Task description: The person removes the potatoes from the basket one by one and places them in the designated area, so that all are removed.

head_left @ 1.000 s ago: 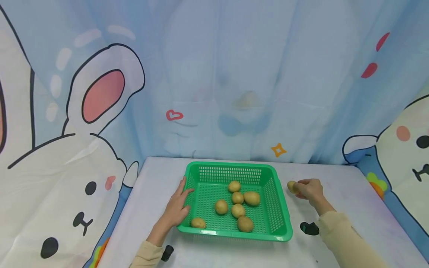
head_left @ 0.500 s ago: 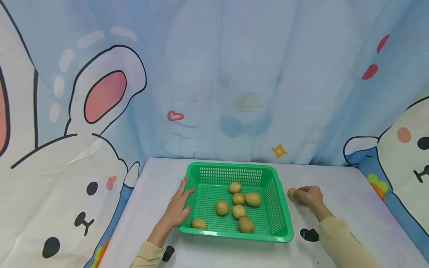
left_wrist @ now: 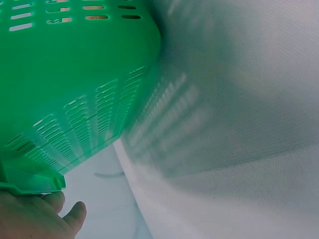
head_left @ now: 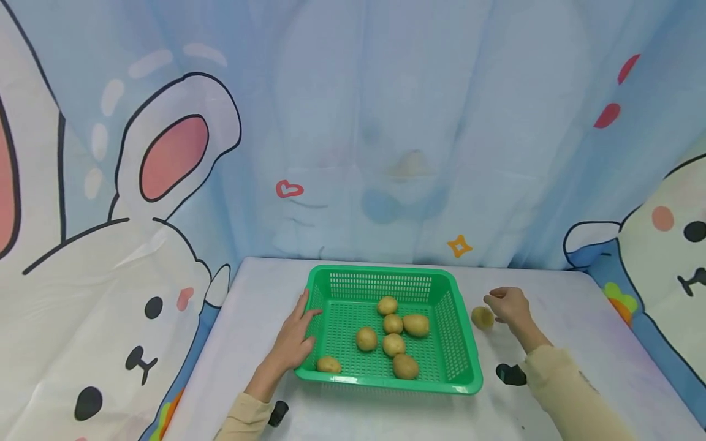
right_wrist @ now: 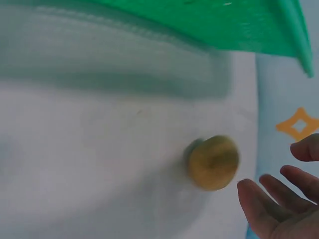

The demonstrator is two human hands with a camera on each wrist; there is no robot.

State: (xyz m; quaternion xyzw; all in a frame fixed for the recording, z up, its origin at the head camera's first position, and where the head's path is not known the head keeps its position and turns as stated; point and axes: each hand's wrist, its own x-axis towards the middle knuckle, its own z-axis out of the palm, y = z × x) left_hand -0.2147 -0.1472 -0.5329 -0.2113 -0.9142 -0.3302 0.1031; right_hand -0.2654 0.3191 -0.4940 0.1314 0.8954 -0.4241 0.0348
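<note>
A green plastic basket (head_left: 386,384) sits mid-table, with several potatoes (head_left: 416,325) lying on its floor. My left hand (head_left: 291,340) rests on the basket's left rim, fingers spread and fairly straight; the left wrist view shows this hand (left_wrist: 32,216) against the rim, partly cut off. To the right of the basket, one potato (head_left: 482,318) lies on the white cloth. Just beside it is my right hand (head_left: 510,308), holding nothing. In the right wrist view the fingers are apart from that potato (right_wrist: 214,163), loosely bent.
A white cloth (head_left: 557,318) covers the table. Two black objects lie on it, one near the left wrist (head_left: 278,413) and one near the right sleeve (head_left: 511,374). Behind stands a blue printed curtain (head_left: 408,122), its cartoon animals reaching both sides.
My right hand has let go of the potato outside the basket and lifted slightly away from it. My left hand and the basket have stayed in place.
</note>
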